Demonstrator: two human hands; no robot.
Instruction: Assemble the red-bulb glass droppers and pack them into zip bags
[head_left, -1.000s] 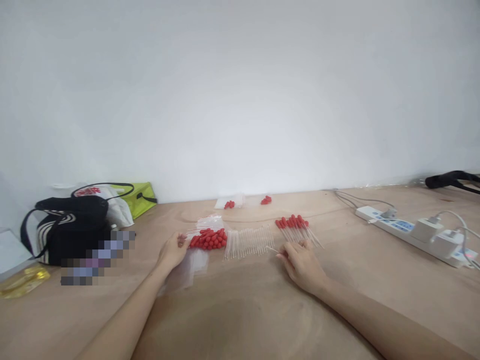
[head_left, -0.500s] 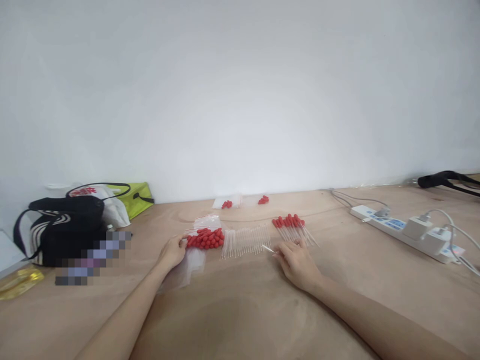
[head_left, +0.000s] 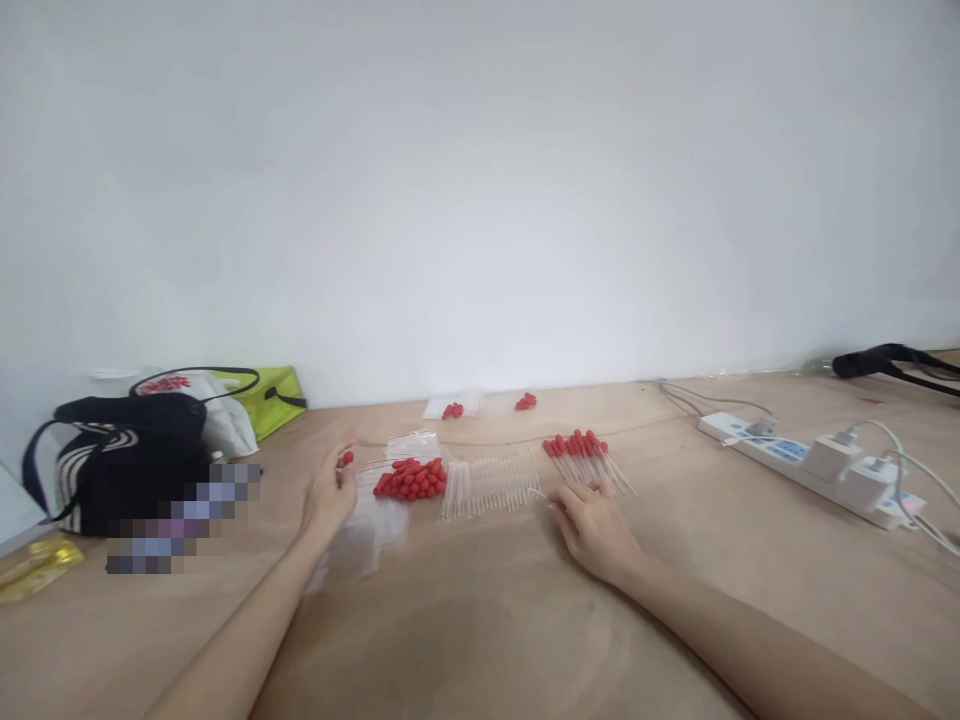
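Observation:
Between the fingertips of my left hand (head_left: 330, 492) is a small red bulb (head_left: 348, 458), held up left of the pile of red bulbs (head_left: 411, 480). The pile lies by clear plastic bags (head_left: 375, 535). To its right is a row of thin clear tubes (head_left: 491, 483). My right hand (head_left: 596, 530) rests on the table with a thin clear tube (head_left: 537, 493) pinched at its fingertips. Just beyond that hand lies a group of tubes with red bulbs on their ends (head_left: 577, 445).
Two small bags with red bulbs (head_left: 453, 410) (head_left: 526, 401) lie near the wall. A black bag (head_left: 135, 460) and a green bag (head_left: 279, 400) stand at the left. A white power strip (head_left: 810, 465) with cables lies at the right.
My left hand has moved left and up from the pile, and a red bulb now shows in its fingers. My right hand has hardly moved.

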